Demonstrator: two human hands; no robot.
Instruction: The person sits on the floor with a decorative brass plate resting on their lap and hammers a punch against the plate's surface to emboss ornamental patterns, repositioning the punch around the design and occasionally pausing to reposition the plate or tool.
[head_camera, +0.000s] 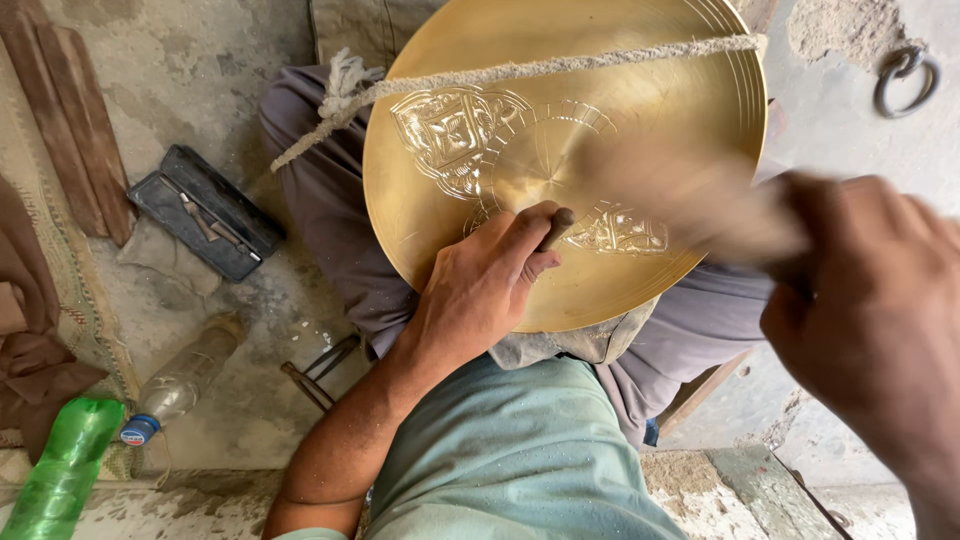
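The round engraved brass plate (600, 90) rests on the person's lap under a rough rope (560, 66), the left hand (480, 290) pinching a thin metal chisel (557, 229) against it, the right hand (870, 300) fisted around a motion-blurred mallet (690, 200).

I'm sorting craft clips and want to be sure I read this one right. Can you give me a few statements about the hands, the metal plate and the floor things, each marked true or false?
1. The left hand holds a small punch-like tool against the round brass plate. True.
2. The right hand lies flat on the plate. False: it is raised at the right, gripping a motion-blurred striking tool.
3. A rope runs across the upper part of the plate. True.
4. The plate's face is entirely plain. False: engraved patterns show on it.
5. A green plastic bottle lies at lower left. True.
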